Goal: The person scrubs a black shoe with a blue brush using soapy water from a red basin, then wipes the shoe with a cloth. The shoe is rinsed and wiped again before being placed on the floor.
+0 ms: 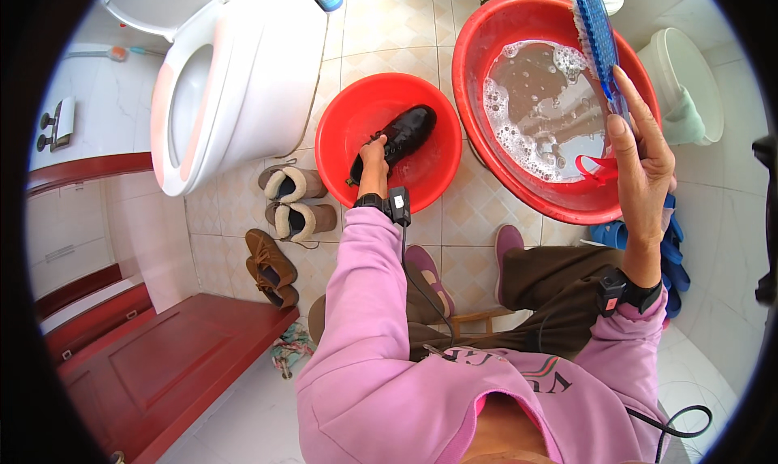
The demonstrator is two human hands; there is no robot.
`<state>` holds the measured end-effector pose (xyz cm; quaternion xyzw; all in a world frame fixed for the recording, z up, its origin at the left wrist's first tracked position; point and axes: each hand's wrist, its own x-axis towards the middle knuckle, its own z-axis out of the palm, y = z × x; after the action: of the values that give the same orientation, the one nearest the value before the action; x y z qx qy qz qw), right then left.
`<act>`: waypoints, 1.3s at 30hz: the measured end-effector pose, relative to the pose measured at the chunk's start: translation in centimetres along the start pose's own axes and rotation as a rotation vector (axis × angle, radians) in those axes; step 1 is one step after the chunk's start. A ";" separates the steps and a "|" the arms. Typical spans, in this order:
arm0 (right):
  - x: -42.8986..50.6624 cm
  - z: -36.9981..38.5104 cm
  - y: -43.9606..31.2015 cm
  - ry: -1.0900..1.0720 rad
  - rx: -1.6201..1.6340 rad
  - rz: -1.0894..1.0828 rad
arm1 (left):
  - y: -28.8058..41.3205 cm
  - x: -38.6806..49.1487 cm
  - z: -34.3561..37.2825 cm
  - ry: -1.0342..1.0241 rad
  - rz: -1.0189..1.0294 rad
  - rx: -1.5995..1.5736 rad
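Note:
My left hand point(374, 157) grips a wet black lace-up shoe point(408, 137) near its ankle end, inside the smaller red plastic basin point(340, 108). Raised at the right, my right hand point(644, 142) holds a blue scrubbing brush point(597, 38) by its handle, with the pale bristles facing left. The brush is over the right side of the larger red basin point(471, 93), which holds cloudy water with foam point(544, 111). A red ribbon-like strip point(598, 169) lies by that basin's near right side, partly behind my right hand.
Fleece-lined boots point(304, 221) and brown lace-up shoes point(270, 269) stand left of the smaller basin. A white toilet point(243, 93) is at the upper left, a red door point(182, 360) at the lower left. White buckets point(693, 87) and blue slippers point(671, 251) are at the right.

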<state>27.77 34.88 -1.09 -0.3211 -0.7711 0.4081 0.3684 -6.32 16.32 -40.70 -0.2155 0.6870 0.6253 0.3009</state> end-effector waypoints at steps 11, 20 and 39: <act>0.3 0.3 -0.6 -0.057 0.037 0.018 | 2.6 -2.3 -1.1 -0.271 0.124 0.404; 1.3 1.9 3.2 -0.296 -0.607 0.159 | 9.4 -8.4 -2.4 -0.447 0.397 0.479; -10.5 20.6 8.3 -0.210 0.140 0.318 | 13.8 -8.9 -4.5 -0.232 0.004 -0.420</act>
<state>17.81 22.23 -19.60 -0.3682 -0.7146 0.5450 0.2381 -9.78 12.91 -24.37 -0.1984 0.5033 0.7756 0.3252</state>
